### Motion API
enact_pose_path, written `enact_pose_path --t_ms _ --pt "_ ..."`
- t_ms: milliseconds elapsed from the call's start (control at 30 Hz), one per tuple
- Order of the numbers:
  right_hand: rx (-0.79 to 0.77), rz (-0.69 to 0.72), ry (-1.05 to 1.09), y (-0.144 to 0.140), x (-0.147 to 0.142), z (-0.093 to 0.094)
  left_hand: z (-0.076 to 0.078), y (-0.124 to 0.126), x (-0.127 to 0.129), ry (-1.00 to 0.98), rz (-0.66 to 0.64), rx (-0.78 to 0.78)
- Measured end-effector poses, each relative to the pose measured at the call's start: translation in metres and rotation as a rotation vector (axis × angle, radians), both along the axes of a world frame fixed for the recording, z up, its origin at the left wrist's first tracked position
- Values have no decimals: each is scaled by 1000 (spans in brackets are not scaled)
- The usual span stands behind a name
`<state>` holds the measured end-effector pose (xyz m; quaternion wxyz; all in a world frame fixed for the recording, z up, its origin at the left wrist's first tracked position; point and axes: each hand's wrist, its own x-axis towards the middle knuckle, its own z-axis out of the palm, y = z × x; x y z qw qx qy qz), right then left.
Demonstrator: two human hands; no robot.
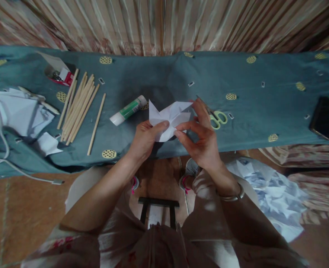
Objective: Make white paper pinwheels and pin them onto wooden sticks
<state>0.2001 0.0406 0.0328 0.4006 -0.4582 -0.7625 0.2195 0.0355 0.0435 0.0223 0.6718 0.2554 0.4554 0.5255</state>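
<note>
- Folded white paper (170,119) sits between both hands, held up just over the near edge of the table (265,108).
- Left hand (144,141) pinches the paper's left side, with the thumb on top and the fingers curled under.
- Right hand (203,137) pinches the paper's right side between the thumb and the first fingers; the other fingers are spread a little.
- A silver bracelet (233,196) goes round the right wrist.
- A glue stick (128,110) with a green label lies on the blue-green cloth, just left of the paper.
- Small scissors (217,118) with light green handles lie just right of the right hand, partly hidden behind it.
- A bunch of wooden sticks (79,106) lies farther left, with one stick a bit apart.
- More white paper sheets (16,111) lie at the far left, beside a white cable (2,145).
- A small red and white box (60,74) sits open, far behind the sticks.
- A black phone (325,117) lies at the right end of the table.
- Crumpled paper scraps (276,195) lie on the floor, near the right.
</note>
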Motion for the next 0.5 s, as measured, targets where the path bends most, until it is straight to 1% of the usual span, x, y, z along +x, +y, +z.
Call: enact_pose_path --t_ms 200,500 --pt "-30 -31 44 0 -1 -1 2 -2 -1 11 10 -16" --pt "-70 -53 59 1 -3 -2 -1 -4 -1 64 27 -3"
